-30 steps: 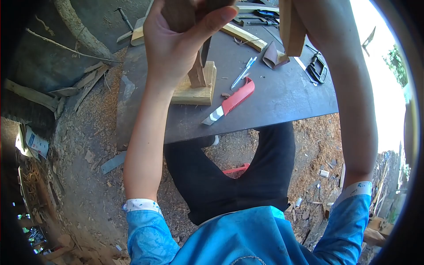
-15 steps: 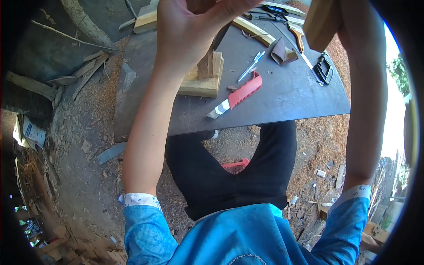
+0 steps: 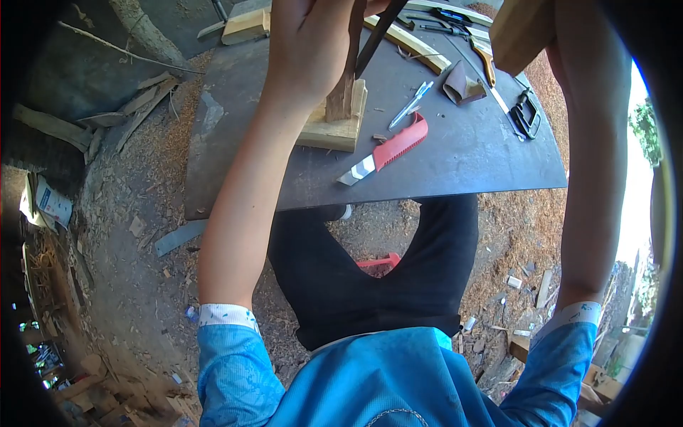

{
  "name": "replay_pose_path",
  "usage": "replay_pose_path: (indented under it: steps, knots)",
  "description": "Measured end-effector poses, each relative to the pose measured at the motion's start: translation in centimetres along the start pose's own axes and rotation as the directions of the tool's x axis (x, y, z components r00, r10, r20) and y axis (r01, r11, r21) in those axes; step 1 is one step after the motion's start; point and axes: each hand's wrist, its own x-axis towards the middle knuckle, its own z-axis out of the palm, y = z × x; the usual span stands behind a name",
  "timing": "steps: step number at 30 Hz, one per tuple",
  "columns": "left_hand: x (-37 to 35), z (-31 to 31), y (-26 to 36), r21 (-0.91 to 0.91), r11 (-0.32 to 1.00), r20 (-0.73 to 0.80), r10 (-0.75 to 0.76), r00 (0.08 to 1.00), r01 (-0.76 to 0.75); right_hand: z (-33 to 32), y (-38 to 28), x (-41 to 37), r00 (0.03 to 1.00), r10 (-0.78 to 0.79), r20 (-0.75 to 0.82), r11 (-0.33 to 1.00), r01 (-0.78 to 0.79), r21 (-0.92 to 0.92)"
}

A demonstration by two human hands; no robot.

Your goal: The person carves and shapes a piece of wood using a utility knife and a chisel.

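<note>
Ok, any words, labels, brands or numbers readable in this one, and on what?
Carton on the ground, left: print there, too blurred to read.
Shirt cuff: marks only, unreadable.
Red knife, pen, wood piece held by the left hand: no text visible.

A dark flat table top (image 3: 455,160) stands over ground covered with sawdust. Near its front edge lies a red utility knife (image 3: 388,151) with the blade out, just beside a pale wooden block (image 3: 331,134) on which an upright piece of wood (image 3: 341,99) stands. Further back lie a pen (image 3: 410,104), a folded brown sheet (image 3: 462,85), a black clamp (image 3: 528,114), a curved wooden strip (image 3: 411,45) and a saw with an orange handle (image 3: 483,62).
</note>
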Motion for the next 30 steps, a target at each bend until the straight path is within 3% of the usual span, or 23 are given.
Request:
replay_pose_path:
  steps: [2,4,7,9,11,13,14,17,21,24,27,28,30]
  knots:
    - [0.3,-1.4,-1.6,0.095,0.993,0.031,0.061,0.998,-0.064,0.1,0.3,-0.1,1.000,-0.009,0.008,1.000,0.009,0.009]
    - [0.5,-1.6,-2.3,0.063,0.994,0.033,0.086,0.996,-0.088,0.1,0.4,-0.1,1.000,-0.023,0.011,1.000,0.023,0.019]
    - [0.3,1.3,-0.4,-0.103,0.995,0.018,0.021,1.000,-0.019,0.2,0.8,-0.1,0.998,-0.051,0.036,0.998,0.050,0.035]
    - [0.3,0.2,-0.9,-0.100,0.993,0.052,-0.055,0.997,0.060,0.1,0.8,0.0,1.000,0.004,0.026,0.994,-0.007,0.111]
    - [0.5,-0.7,-0.9,-0.031,0.994,0.186,0.107,0.977,-0.103,-0.2,0.4,0.0,0.999,0.030,0.038,0.988,-0.035,0.147]
    - [0.6,-0.7,-1.2,0.008,0.976,0.154,0.212,0.965,-0.216,-0.3,0.0,0.1,0.997,0.055,0.046,0.988,-0.061,0.140]
    - [0.5,-1.0,-0.9,0.088,0.983,0.090,0.152,0.984,-0.160,-0.5,-0.4,0.2,0.996,0.082,0.048,0.986,-0.088,0.139]
    - [-0.1,0.2,0.1,0.059,0.988,0.029,0.140,0.990,-0.141,-0.9,-2.1,0.4,0.983,0.175,0.060,0.976,-0.181,0.123]
    - [0.1,0.4,0.4,-0.023,0.996,0.043,0.082,0.996,-0.081,-0.9,-0.5,0.1,0.993,0.115,-0.003,0.990,-0.115,0.078]
    - [0.0,0.6,0.8,0.021,0.999,0.008,0.042,0.999,-0.042,-1.5,0.3,0.0,0.996,0.093,0.014,0.992,-0.094,0.089]
    - [0.1,0.7,0.6,0.012,0.998,0.004,0.057,0.998,-0.057,-1.2,-0.7,0.3,0.986,0.166,0.011,0.968,-0.165,0.188]
    - [0.1,0.7,0.7,0.014,0.998,0.020,0.060,0.998,-0.060,0.1,-1.8,0.3,0.961,0.270,-0.065,0.939,-0.247,0.240]
    - [0.2,0.6,0.9,0.019,0.998,0.050,0.058,0.997,-0.059,-0.1,-2.3,1.0,0.950,0.298,-0.087,0.937,-0.274,0.218]
